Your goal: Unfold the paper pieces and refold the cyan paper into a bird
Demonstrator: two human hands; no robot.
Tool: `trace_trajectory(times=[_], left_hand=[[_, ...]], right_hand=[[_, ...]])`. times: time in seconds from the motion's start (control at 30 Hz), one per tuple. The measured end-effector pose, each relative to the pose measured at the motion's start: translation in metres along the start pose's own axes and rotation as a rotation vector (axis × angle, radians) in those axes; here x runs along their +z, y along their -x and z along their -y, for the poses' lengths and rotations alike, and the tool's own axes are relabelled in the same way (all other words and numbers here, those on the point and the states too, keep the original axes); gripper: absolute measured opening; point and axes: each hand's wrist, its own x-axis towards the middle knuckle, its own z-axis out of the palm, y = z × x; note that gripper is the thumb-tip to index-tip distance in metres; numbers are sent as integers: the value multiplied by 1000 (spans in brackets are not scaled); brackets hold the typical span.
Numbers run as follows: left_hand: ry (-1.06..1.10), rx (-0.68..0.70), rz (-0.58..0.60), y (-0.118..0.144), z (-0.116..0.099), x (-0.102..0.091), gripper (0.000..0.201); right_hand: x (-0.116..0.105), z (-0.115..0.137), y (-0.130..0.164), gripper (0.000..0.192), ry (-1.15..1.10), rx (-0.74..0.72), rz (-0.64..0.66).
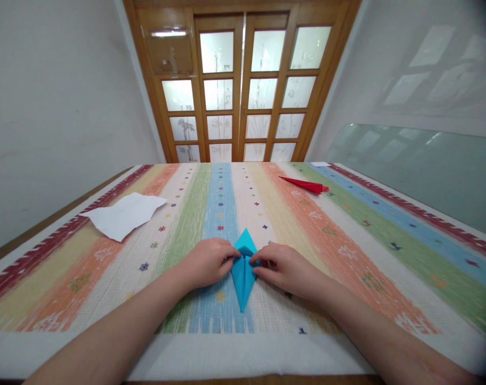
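Note:
A blue folded paper (243,278), a long diamond shape, lies on the striped tablecloth (347,235) near the front edge. My left hand (206,262) presses its left side with the fingertips pinching the fold at the middle. My right hand (285,267) does the same from the right side. Both hands touch the paper where its flaps meet.
A crumpled white sheet (124,214) lies at the left of the table. A red folded paper (307,185) rests at the far right. Wooden glass-paned doors (243,91) stand behind the table, a wall to the left, a glass panel (427,166) to the right.

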Motion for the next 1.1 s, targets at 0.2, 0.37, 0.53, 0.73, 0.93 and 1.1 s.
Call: trace_trajectory(times=[0.2, 0.37, 0.53, 0.73, 0.93, 1.1], left_hand=[[72, -42, -56, -1, 4, 7, 26], [125, -28, -56, -1, 0, 6, 26], [160, -9, -38, -1, -6, 4, 32], [126, -25, -51, -2, -5, 7, 23], [101, -30, -144, -1, -1, 8, 12], [134, -42, -185, -1, 2, 7, 8]], right_hand=[[1, -1, 0, 21, -26, 39, -16], [1, 0, 1, 31, -32, 68, -16], [5, 0, -1, 29, -4, 95, 9], [9, -4, -2, 26, 55, 167, 1], [7, -2, -3, 19, 6, 162, 4], [5, 2, -3, 24, -16, 156, 18]])
